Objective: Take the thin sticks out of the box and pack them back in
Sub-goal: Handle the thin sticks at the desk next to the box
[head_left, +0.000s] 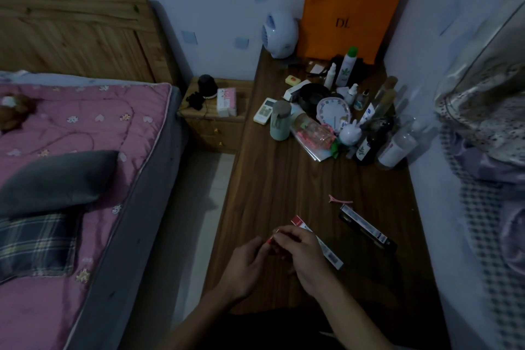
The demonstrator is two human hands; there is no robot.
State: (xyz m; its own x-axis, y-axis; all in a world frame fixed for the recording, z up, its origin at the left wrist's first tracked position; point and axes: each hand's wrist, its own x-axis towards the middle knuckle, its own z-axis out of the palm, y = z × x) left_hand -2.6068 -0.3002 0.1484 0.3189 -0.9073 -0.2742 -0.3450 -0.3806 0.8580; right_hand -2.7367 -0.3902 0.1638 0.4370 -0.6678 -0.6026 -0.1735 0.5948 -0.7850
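Near the front edge of the dark wooden surface [284,179], the right grip [301,250] pinches the thin sticks [272,237]. Their red tips point at the left grip [244,264], whose curled fingers meet that end, though I cannot tell whether they clasp it. Beneath the right grip lies the long box [329,254], red end pointing away. A darker box [366,229] and a pink hair clip [339,199] lie nearby.

Left grip [245,266], right grip [304,250] and forearms [353,317] are bare.
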